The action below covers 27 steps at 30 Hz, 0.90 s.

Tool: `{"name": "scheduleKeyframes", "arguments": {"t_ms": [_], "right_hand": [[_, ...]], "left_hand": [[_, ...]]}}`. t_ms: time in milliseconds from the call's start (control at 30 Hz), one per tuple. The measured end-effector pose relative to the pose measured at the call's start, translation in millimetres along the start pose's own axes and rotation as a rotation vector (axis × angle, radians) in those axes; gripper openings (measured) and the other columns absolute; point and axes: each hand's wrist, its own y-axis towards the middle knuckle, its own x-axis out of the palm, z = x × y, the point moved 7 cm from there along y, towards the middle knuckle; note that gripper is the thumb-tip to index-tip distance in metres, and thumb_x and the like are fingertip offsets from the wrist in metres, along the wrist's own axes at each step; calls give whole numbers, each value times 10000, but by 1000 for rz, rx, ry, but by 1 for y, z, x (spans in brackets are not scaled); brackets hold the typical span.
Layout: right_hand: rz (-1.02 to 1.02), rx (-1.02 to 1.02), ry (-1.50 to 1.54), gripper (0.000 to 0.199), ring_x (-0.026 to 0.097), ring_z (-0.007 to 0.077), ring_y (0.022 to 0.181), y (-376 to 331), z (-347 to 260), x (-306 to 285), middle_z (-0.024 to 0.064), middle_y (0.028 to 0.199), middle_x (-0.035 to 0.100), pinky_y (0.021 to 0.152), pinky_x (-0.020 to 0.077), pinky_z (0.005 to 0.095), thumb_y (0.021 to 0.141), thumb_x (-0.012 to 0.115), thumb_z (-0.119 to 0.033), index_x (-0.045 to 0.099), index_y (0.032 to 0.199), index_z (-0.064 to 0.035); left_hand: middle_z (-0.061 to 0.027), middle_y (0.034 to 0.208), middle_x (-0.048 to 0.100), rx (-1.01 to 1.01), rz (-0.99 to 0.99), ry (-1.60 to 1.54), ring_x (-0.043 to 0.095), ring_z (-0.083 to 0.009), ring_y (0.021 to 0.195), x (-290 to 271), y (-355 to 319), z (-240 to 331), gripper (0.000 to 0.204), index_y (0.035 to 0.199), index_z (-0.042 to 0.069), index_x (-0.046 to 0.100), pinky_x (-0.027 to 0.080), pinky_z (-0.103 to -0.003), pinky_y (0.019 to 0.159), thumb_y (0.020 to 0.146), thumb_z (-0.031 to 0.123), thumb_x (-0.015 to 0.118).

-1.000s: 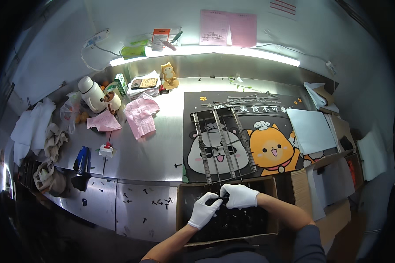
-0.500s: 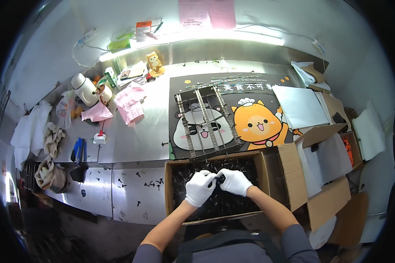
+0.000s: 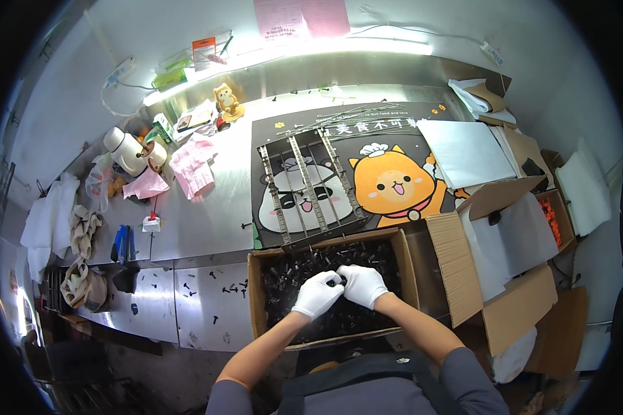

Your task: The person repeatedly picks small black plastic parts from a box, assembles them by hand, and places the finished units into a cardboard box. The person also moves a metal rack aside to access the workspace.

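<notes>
Two white-gloved hands meet above one open cardboard box [image 3: 409,270], close to the wearer's body. The left hand [image 3: 318,294] has its fingers curled around one small black piece [image 3: 334,282]; the right hand [image 3: 365,285] presses in beside it with bent fingers, though whether those fingertips grip the piece too cannot be told. That piece sits between the two gloves, over the box's near-centre. Below them, the box holds a heap of black peg-like pieces [image 3: 291,277], too many to count.

To the box's left, about ten loose pegs [image 3: 215,319] lie scattered on the steel worktop [image 3: 159,315]. To its right stands one larger carton [image 3: 457,270] with its flaps spread, and beyond that one smaller box of orange-red parts [image 3: 550,221].

Behind the peg box, one metal rack with three slatted rails [image 3: 308,183] lies on one black mat [image 3: 419,111] printed with two cartoon animals. Off to the left are one blue-handled tool [image 3: 122,243] and two crumpled pink cloth-like pieces [image 3: 192,166]. Farther back sits one cat figurine [image 3: 226,102], under one lit tube lamp [image 3: 311,52]; two pink sheets [image 3: 280,19] hang above.
</notes>
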Motion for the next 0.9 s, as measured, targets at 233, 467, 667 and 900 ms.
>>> {"name": "scheduleKeyframes", "arguments": {"t_ms": [233,467,667,900], "right_hand": [[-667,494,1278,278,622,115,680,-24,31,27,27,813,633,488,475,258,731,640,-134,645,1006,-93],[-523,305,375,299,650,146,634,-11,8,-9,64,729,659,499,514,289,696,659,-94,647,994,-70],[-749,174,860,307,628,97,690,-40,-24,-6,15,853,658,467,508,224,684,670,-82,652,988,-42],[-155,405,606,245,663,104,771,-41,-7,1,44,898,697,625,564,283,749,667,-78,661,989,-29]], "left_hand": [[-106,883,651,274,-72,-295,640,-238,735,5,-4,11,149,936,52,681,531,-305,695,787,41,694],[-76,901,668,442,12,10,653,-165,826,-10,1,43,155,972,28,690,519,-277,786,819,40,708],[-80,872,661,628,-247,-165,653,-207,823,-18,-2,39,124,878,41,691,529,-304,744,773,-19,719],[-5,895,671,626,-192,452,650,-215,829,-37,-15,40,134,912,148,712,541,-318,636,779,147,703]]}}
